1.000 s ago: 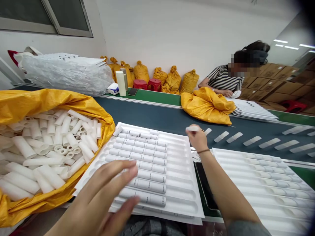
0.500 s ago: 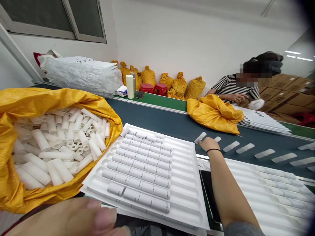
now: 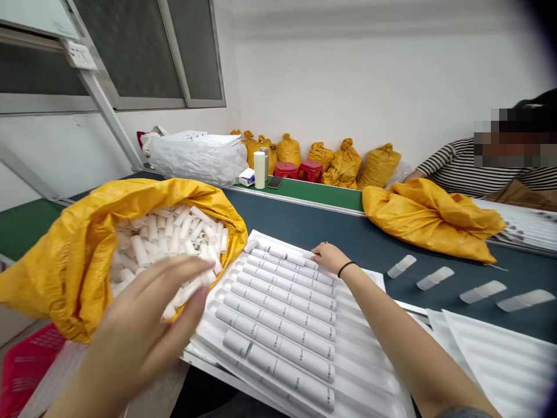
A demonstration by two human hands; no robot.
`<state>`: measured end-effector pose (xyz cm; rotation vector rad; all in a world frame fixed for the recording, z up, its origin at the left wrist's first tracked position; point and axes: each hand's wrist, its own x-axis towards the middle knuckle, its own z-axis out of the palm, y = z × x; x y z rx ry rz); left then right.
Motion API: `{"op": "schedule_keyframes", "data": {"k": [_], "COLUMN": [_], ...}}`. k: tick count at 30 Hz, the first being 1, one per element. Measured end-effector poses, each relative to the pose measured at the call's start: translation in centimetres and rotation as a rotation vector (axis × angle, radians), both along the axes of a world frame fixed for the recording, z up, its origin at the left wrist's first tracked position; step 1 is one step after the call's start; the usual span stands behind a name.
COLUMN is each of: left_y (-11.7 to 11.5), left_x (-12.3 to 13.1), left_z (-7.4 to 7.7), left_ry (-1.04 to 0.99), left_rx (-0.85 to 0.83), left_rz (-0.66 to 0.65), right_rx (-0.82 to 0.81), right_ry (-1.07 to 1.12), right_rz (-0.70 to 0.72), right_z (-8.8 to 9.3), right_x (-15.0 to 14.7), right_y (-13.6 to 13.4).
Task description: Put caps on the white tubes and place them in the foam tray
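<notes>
My left hand [image 3: 152, 319] is open in the foreground, thumb apart from the fingers and nothing seen in it. Behind it stands a yellow sack [image 3: 96, 232] full of short, hollow, translucent white tubes [image 3: 139, 251]. A white moulded tray [image 3: 363, 342] lies in the middle, its grooves holding rows of white tubes with small dark print [image 3: 278, 288]. At the tray's far side, my right hand [image 3: 329, 257] pinches the end of a white tube [image 3: 308, 254], partly hidden by the fingers. A loose tube [image 3: 296, 260] lies across the row just below it.
Several clear-and-white tubes [image 3: 435, 277] stand along the dark conveyor belt [image 3: 304, 223]. Another white tray [image 3: 505, 354] is at right. A yellow cloth sack [image 3: 429, 217] lies across the belt, near a person in a striped shirt [image 3: 456, 165]. A red basket [image 3: 32, 360] sits lower left.
My right hand has moved left from a tube on the belt to the tray's far rows. My left hand has risen in front of the sack. The view has turned left.
</notes>
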<state>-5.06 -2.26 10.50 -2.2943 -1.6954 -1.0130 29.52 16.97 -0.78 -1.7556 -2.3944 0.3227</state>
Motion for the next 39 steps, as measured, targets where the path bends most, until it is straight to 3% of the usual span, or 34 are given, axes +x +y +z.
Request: {"op": "schedule_keyframes", "data": {"k": [2,5,7,9,11,15,19,21,23,27,30,35,39], "left_y": [3.7,9.0,10.8,11.2,10.7,8.8,6.4,5.2,4.2,3.1,2.6,2.2,2.2], "left_x": [-2.1,-4.5,-5.3,-5.4,-5.1,-3.1,1.8,4.3,6.1,7.2,7.3,8.0,8.7], "left_z": [-1.5,-6.0,-8.7,-10.0,-9.9,-7.9,-7.3,-7.5,-7.6,-7.1,-6.5,-5.9,-6.0], "left_ry": [0.072,0.252,0.287,0.291,0.280,0.141,-0.211,-0.275,-0.284,-0.208,-0.150,-0.128,-0.038], "left_rx": [-0.146,-0.375,-0.400,-0.382,-0.354,-0.272,-0.211,-0.233,-0.260,-0.310,-0.308,-0.185,-0.018], "left_rz": [0.124,0.154,0.120,0.086,0.051,-0.080,-0.313,-0.407,-0.470,-0.526,-0.567,-0.584,-0.581], "right_rx": [-0.034,0.004,0.055,0.091,0.111,0.145,-0.038,-0.151,-0.159,0.137,0.256,0.268,0.162], "right_ry": [-0.002,0.017,0.048,0.097,0.149,0.429,0.870,1.061,1.149,0.941,0.781,0.757,0.785], "right_rz": [0.014,-0.036,-0.098,-0.135,-0.141,-0.030,0.112,0.131,0.139,0.216,0.347,0.304,0.218], "right_z": [0.1,0.8,1.5,2.4,3.0,3.6,3.4,3.6,4.0,5.2,5.8,5.8,5.5], "right_x": [-0.1,-0.1,-0.3,-0.5,-0.6,-1.0,-2.8,-3.6,-3.7,-2.2,-1.0,-1.1,-1.4], "right_y": [0.9,0.6,-0.5,-2.0,-3.9,-8.6,-13.4,-15.1,-16.0,-16.3,-16.2,-16.4,-16.4]}}
